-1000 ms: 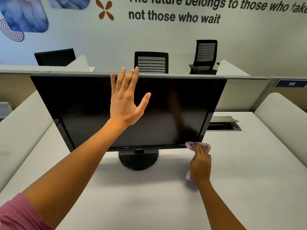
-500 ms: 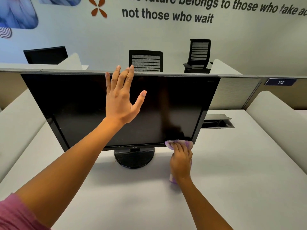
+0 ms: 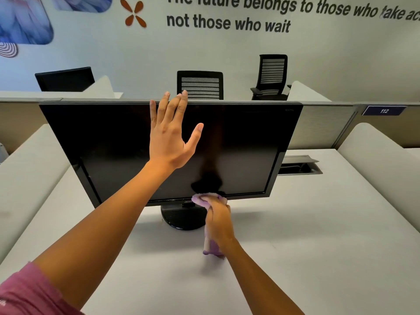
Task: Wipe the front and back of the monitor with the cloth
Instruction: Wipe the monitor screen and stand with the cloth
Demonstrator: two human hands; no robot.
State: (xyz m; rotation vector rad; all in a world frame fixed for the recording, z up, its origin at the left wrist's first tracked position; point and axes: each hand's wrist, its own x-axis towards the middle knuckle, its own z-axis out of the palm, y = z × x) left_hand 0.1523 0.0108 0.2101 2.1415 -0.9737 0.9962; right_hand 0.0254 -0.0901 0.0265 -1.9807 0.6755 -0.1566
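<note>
Sliding leftward along the bottom bezel of the monitor [image 3: 141, 142] since a second ago, the right hand [image 3: 219, 220] grips the purple cloth [image 3: 204, 199] near the stand, while the left hand [image 3: 169, 135], fingers spread, steadies the screen top; back likely unwiped.

A glossy black monitor [image 3: 136, 137] screen, framed in smooth dark plastic on a ribbed plastic base [image 3: 179, 218], meets a soft, fuzzy purple cloth [image 3: 202, 200] above a matt off-white desk [image 3: 318, 235], with mesh-backed chairs [image 3: 200, 85] behind
</note>
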